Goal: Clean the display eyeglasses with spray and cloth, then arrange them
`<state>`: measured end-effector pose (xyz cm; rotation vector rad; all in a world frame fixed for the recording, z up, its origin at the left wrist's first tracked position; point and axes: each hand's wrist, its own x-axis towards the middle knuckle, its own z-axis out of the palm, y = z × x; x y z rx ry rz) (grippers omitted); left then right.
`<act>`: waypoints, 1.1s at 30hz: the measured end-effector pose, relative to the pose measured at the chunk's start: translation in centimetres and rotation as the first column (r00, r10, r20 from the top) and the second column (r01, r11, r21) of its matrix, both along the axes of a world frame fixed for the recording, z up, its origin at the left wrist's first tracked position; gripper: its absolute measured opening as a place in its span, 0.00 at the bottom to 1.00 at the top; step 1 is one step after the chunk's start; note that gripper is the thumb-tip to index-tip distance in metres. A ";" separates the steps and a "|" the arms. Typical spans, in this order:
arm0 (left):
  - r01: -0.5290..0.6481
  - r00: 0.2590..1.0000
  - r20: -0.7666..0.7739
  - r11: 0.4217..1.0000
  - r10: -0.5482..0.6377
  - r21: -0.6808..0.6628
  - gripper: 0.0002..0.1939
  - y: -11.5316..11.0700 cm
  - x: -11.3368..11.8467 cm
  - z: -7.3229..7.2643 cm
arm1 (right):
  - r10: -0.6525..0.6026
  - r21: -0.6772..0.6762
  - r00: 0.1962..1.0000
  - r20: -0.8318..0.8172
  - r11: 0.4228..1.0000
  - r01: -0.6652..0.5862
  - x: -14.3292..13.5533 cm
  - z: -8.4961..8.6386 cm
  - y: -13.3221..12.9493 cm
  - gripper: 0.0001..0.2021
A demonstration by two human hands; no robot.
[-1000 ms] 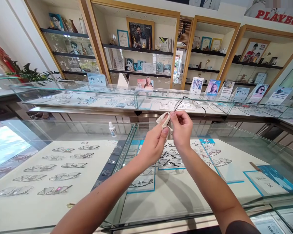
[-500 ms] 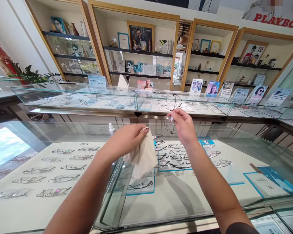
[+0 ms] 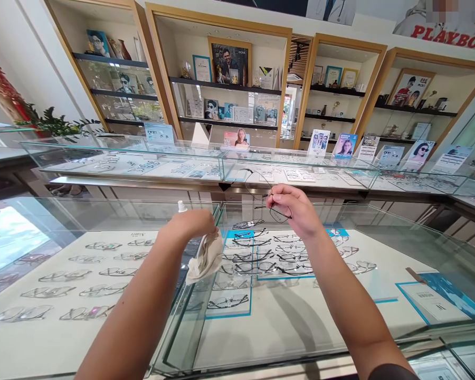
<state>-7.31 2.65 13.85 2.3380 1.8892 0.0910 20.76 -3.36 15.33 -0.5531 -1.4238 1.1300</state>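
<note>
Pinched in my right hand (image 3: 293,207) is a pair of thin dark-framed glasses (image 3: 260,184), tilted, with one lens up to the left and the other below my fingers. To the left, my left hand (image 3: 193,224) is closed on a pale cloth (image 3: 206,257) that hangs bunched beneath it; its fingertips are partly hidden. The cloth and the glasses are apart. A white-capped bottle (image 3: 182,206) stands just behind my left hand, which covers most of it.
Below my hands, a glass display case (image 3: 277,338) holds rows of glasses (image 3: 257,256). Another glass counter (image 3: 142,177) crosses behind, with upright cards on top. A leafy plant (image 3: 49,120) stands at the far left, shelves along the wall.
My left hand has moved left and slightly down with the cloth, which is now more bunched. My right hand has turned the glasses, tipping the upper lens leftward.
</note>
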 end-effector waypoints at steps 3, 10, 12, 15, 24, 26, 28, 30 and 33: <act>-0.059 0.996 0.078 0.961 0.039 0.270 0.26 -1.2 0.4 1.1 | -0.036 0.046 0.999 0.037 0.998 0.034 0.1 0.3 -0.1 0.05; 0.053 0.771 0.217 0.400 -0.599 0.915 0.40 -5.7 4.4 3.1 | -0.208 0.182 0.965 0.160 0.967 0.179 0.4 0.8 -0.8 0.07; 0.074 0.753 0.204 0.389 -0.626 0.918 0.42 -6.1 5.5 2.6 | -0.254 0.210 0.945 0.206 0.955 0.211 0.4 0.9 -1.2 0.07; 0.057 0.743 0.202 0.361 -0.638 0.931 0.38 -6.1 6.5 1.7 | -0.279 0.233 0.927 0.251 0.947 0.222 0.5 1.1 -1.8 0.08; 0.003 0.718 0.161 0.234 -0.677 0.972 0.30 -5.4 6.9 0.7 | -0.303 0.281 0.899 0.318 0.935 0.216 0.8 1.7 -2.8 0.08; -0.038 0.730 0.187 0.234 -0.657 0.972 0.29 -5.4 6.8 0.6 | -0.365 0.355 0.881 0.300 0.900 0.252 0.7 1.6 -3.0 0.06; -0.109 0.748 0.246 0.252 -0.616 0.962 0.29 -5.4 6.7 0.7 | -0.481 0.459 0.844 0.239 0.822 0.338 0.7 1.5 -3.3 0.11; -0.195 0.749 0.321 0.270 -0.579 0.943 0.28 -5.3 6.4 0.9 | -0.616 0.559 0.773 0.154 0.699 0.446 0.4 1.3 -3.4 0.20; -0.309 0.698 0.416 0.279 -0.582 0.909 0.27 -5.3 5.9 1.2 | -0.750 0.649 0.659 0.065 0.533 0.543 -0.4 0.9 -3.5 0.24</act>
